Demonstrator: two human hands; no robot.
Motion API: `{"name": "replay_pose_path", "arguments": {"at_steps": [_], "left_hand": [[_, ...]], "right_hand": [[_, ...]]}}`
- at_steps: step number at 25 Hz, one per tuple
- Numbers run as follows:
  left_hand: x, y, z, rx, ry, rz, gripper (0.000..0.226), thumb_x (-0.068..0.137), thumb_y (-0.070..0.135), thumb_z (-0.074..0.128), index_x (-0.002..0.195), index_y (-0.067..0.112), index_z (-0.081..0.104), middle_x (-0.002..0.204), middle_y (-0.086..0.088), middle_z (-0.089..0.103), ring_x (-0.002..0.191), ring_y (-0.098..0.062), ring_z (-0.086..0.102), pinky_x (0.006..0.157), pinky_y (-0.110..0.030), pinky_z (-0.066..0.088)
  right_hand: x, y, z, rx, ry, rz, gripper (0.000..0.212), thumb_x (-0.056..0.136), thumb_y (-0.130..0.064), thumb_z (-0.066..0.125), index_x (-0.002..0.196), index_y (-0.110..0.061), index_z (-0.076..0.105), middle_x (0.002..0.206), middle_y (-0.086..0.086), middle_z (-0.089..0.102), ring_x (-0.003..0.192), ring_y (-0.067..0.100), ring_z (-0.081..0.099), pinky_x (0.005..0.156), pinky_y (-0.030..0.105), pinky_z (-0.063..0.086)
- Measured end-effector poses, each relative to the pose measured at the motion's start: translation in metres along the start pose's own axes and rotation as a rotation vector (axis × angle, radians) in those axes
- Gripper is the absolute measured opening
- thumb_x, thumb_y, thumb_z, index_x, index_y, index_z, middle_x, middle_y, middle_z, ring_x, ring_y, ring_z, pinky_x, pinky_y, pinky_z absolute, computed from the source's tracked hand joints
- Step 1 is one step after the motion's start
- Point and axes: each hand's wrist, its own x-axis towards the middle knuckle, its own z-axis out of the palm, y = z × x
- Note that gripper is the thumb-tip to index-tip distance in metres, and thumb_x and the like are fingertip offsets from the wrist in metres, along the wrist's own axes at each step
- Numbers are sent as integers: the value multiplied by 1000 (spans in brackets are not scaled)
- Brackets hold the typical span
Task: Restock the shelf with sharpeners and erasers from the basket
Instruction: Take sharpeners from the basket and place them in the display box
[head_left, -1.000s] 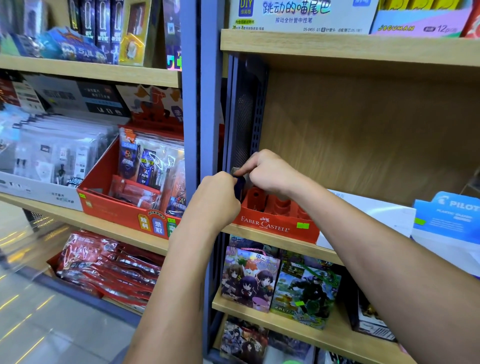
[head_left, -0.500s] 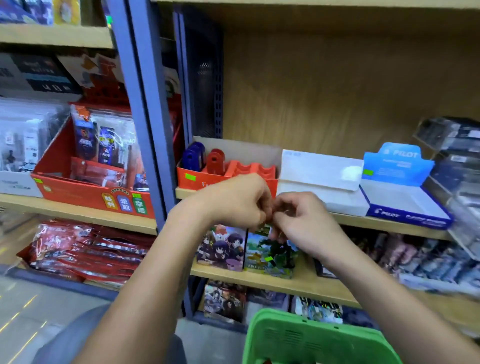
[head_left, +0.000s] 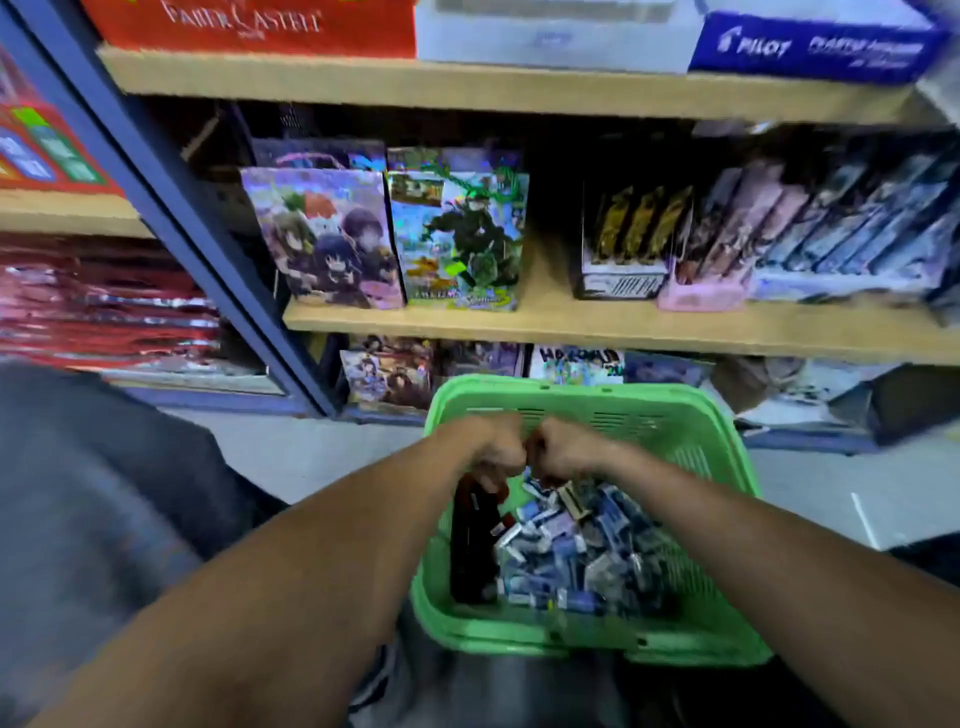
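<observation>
Both my hands are down over the green basket at lower centre of the frame, knuckles touching. The left hand is curled over the dark red pieces on the basket's left side, and the right hand is curled over the blue-and-white heap. Motion blur is heavy and the fingers point away from me, so I cannot tell if either hand is grasping a piece or just clenched above the pile.

The basket sits low in front of me, below the shelves, probably so I can dig with both hands at once.

The stock is sorted roughly in two: the dark red lot, likely sharpeners, packed along the left wall, and the small wrapped blocks, likely erasers, filling the middle and right. The erasers are too many and too blurred to count, dozens at a guess. I can't count the red ones either.

The targets sit at the top of the frame: one red Faber-Castell tray upper left, one white box top centre, one blue Pilot box upper right. All three line up on the top shelf, well apart from the basket.

One basket, two hands, three display boxes.
</observation>
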Motion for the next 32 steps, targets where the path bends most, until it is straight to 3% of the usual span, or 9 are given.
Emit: {"name": "replay_pose_path", "arguments": {"at_steps": [1,4,7,9,12,19,24,27,32], "left_hand": [[14,-8,15,-17,22,-37,5,87,2,59,87,3,64,82,-14,69,75,-29,72,53,-31,58],[49,-31,53,-145,103,-149,27,89,8,56,113,0,68,113,-19,70,99,-33,70,75,-34,56],[68,-45,80,-366,310,-271,27,95,13,55,117,2,66,120,-17,67,111,-30,65,87,-33,50],[78,-52,96,-540,413,-408,26,96,15,56,115,2,67,119,-19,67,109,-30,65,83,-31,49],[90,-57,111,-652,438,-493,29,98,17,53,117,-1,65,121,-21,66,112,-34,63,86,-33,48],[101,-60,123,-676,421,-573,44,88,17,62,128,-1,53,124,-19,63,113,-35,62,91,-38,52],[100,-62,123,-830,428,-544,42,86,14,61,125,2,53,115,-18,66,104,-36,65,86,-38,55],[104,-65,116,-1055,423,-573,37,84,14,59,120,5,54,106,-17,67,94,-34,67,85,-41,57],[121,-62,112,-1242,435,-560,27,83,19,63,105,4,63,96,-18,71,84,-32,71,79,-45,61]], "right_hand": [[10,7,15,-18,-27,21,20,88,-6,58,68,-7,60,78,16,58,73,21,55,52,27,37],[39,21,54,38,-12,79,13,87,-12,60,76,-7,62,79,16,61,75,21,52,56,27,33],[67,23,86,211,33,103,18,89,-28,64,89,-10,66,98,15,69,93,28,64,72,29,49],[80,20,98,285,55,155,31,92,-28,63,112,-5,66,116,19,67,107,33,64,82,30,50],[94,19,104,337,17,218,29,94,-18,60,119,-3,61,116,18,64,107,28,61,73,25,41],[112,33,120,427,-129,223,27,81,-23,70,101,-5,69,102,15,71,96,28,69,82,39,56],[107,37,111,639,-84,267,18,84,-11,73,98,-14,62,90,7,67,79,17,65,66,25,54],[115,46,120,600,-87,276,17,78,-14,72,90,-3,69,91,14,73,82,21,70,69,29,55],[114,48,118,665,-77,247,17,76,-3,72,87,-14,65,84,6,70,78,19,67,64,25,55]]}}
